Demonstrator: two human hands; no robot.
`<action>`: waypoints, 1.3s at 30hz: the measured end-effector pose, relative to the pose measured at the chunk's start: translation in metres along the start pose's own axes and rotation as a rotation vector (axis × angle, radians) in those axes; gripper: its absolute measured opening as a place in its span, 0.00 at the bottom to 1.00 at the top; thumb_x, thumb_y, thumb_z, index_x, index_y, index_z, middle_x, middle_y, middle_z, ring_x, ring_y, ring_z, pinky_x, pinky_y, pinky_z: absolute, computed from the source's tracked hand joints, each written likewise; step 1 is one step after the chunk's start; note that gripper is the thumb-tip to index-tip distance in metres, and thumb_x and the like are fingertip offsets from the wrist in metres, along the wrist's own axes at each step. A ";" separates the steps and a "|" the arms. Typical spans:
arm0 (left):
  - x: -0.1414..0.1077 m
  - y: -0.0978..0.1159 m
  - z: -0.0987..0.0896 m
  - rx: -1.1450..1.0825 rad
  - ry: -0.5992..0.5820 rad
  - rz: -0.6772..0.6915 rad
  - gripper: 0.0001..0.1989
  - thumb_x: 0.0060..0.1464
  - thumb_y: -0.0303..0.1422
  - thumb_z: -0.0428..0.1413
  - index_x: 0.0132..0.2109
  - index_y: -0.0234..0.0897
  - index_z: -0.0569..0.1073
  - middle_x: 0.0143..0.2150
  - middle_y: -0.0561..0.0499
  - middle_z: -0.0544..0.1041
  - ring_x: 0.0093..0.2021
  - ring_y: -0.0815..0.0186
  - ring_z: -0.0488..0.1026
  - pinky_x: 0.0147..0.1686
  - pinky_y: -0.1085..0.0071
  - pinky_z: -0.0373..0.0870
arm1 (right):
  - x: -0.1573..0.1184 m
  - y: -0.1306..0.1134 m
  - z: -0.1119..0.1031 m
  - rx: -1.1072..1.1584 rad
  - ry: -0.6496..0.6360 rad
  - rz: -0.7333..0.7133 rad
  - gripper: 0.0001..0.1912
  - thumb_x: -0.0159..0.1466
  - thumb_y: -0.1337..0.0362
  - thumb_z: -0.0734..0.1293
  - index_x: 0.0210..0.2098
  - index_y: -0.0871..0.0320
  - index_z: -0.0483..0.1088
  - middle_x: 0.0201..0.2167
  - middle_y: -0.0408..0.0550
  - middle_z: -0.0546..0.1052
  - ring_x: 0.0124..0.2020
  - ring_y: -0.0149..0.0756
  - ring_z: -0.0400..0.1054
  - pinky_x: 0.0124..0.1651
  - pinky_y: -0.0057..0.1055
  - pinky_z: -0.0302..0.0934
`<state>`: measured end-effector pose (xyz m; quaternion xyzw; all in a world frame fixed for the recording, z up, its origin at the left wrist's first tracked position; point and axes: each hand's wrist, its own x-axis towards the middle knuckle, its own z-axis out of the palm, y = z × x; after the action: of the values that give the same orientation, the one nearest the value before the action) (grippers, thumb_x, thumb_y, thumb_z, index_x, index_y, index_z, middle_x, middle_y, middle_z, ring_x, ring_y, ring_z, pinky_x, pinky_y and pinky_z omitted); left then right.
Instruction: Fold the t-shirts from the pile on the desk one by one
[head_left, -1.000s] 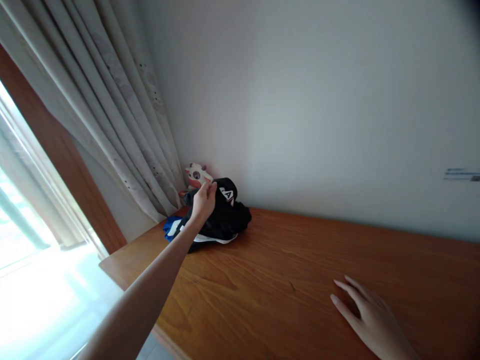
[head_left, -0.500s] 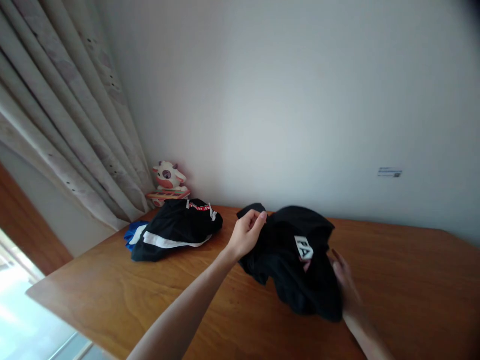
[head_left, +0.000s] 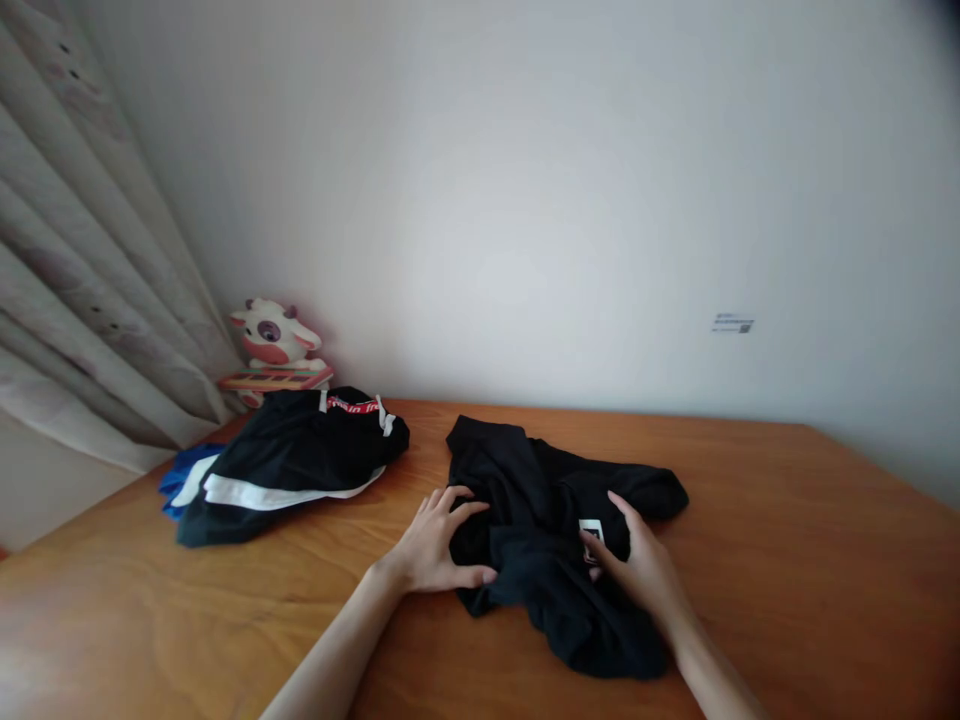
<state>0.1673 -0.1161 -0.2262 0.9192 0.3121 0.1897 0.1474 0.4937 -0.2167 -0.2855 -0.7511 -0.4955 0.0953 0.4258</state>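
A crumpled black garment [head_left: 517,475] lies on the wooden table in front of me, its folds bunched up. A white patch with dark print [head_left: 592,538] shows on its right part. My left hand [head_left: 442,545] rests at the garment's left edge, with thumb and fingers spread apart and touching the cloth. Over the right part is my right hand [head_left: 641,565], thumb and fingers apart, the thumb partly covering the patch. Neither hand visibly pinches the fabric, though some fingertips are hidden by folds.
Left of me on the table [head_left: 787,560] lies a heap of black clothing with a white band [head_left: 292,460], blue cloth [head_left: 180,480] sticking out beneath. Behind it stands a cow-shaped toy with a keyboard [head_left: 274,345], near the curtain [head_left: 90,260]. A wall [head_left: 525,200] borders the table's back.
The black garment, held up and partly lifted before, now lies lower and flatter on the table. My left hand moved down-left and its fingers spread. The view shifted right.
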 end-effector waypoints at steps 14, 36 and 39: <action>0.009 -0.006 0.013 -0.103 0.326 -0.190 0.11 0.66 0.41 0.52 0.43 0.42 0.75 0.42 0.47 0.78 0.43 0.58 0.75 0.46 0.62 0.71 | 0.026 -0.019 -0.007 0.059 -0.055 0.119 0.31 0.54 0.36 0.69 0.47 0.50 0.78 0.41 0.52 0.84 0.48 0.57 0.78 0.47 0.45 0.68; 0.001 0.019 -0.003 0.183 0.507 0.026 0.20 0.62 0.33 0.56 0.60 0.41 0.67 0.67 0.38 0.66 0.67 0.50 0.63 0.64 0.50 0.61 | 0.025 0.003 -0.002 0.637 0.159 0.034 0.41 0.59 0.53 0.70 0.68 0.52 0.55 0.58 0.58 0.75 0.51 0.43 0.75 0.55 0.42 0.69; 0.001 0.030 0.000 0.105 0.246 0.158 0.31 0.57 0.38 0.61 0.66 0.42 0.65 0.65 0.39 0.71 0.64 0.51 0.67 0.62 0.53 0.64 | 0.023 -0.004 -0.002 0.605 0.115 0.016 0.39 0.59 0.46 0.70 0.65 0.54 0.58 0.55 0.59 0.76 0.47 0.43 0.75 0.50 0.42 0.72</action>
<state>0.1838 -0.1382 -0.2144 0.9171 0.2639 0.2953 0.0446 0.5037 -0.1987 -0.2748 -0.5982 -0.4139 0.1990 0.6567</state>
